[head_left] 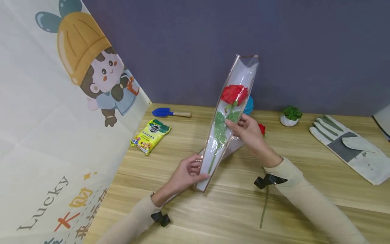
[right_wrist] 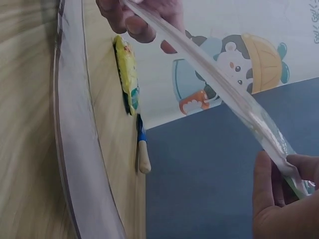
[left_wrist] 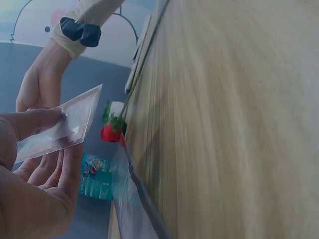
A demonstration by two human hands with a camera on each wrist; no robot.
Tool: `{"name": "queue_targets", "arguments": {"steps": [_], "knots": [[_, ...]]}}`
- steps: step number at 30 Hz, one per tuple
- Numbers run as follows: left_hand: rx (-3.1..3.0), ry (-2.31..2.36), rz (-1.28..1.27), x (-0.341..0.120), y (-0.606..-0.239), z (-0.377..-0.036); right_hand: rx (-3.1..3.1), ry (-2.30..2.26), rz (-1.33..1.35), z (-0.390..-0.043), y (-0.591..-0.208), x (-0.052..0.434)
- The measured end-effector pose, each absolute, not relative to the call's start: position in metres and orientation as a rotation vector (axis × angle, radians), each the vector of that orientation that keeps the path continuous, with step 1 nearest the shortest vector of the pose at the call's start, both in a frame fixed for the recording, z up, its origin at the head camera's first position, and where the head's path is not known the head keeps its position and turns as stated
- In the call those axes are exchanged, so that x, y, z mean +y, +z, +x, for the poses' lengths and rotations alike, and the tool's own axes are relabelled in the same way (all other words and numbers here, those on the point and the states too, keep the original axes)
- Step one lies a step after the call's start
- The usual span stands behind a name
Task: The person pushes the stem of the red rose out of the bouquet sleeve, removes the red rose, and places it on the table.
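A red artificial-looking rose (head_left: 234, 94) lies inside a clear flower sleeve (head_left: 247, 73) with a white back, held tilted above the table. My left hand (head_left: 184, 173) pinches the sleeve's lower end, thumb on the front and fingers behind, as the left wrist view also shows. Farther up, my right hand (head_left: 251, 134) grips the right edge beside the leaves, thumb in front. In the right wrist view the sleeve (right_wrist: 224, 84) appears edge-on between both hands. Beneath it on the table is a second sleeve (right_wrist: 89, 149). Another red rose (left_wrist: 110, 132) lies past it, its stem (head_left: 264, 206) running toward me.
A blue trowel (head_left: 163, 112) and a yellow packet (head_left: 151, 137) lie at the left. Behind the sleeve stands a blue object (head_left: 249, 105), partly hidden. A small potted succulent (head_left: 290, 117) and a work glove (head_left: 350, 149) are at the right. A dark wall (head_left: 189, 51) closes the back.
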State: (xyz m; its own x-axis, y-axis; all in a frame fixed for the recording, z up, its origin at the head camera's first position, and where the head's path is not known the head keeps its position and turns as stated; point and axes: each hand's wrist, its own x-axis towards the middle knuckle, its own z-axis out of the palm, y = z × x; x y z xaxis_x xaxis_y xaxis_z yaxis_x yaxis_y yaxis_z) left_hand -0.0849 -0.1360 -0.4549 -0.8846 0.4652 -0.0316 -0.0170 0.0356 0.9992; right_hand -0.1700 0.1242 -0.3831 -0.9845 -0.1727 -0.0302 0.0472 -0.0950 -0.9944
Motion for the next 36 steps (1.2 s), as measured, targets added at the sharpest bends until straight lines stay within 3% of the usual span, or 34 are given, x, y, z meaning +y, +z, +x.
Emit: {"name": "queue_targets", "arguments": {"steps": [14,36], "knots": [[1.986,1.896,0.45,-0.125,-0.452,-0.085,2.025,-2.253,-0.244,-0.167,-0.382,0.133],[2.021,1.871,0.486,-0.115,-0.457,-0.083,2.135,-2.199,-0.145,-0.155,-0.389,0.139]]}}
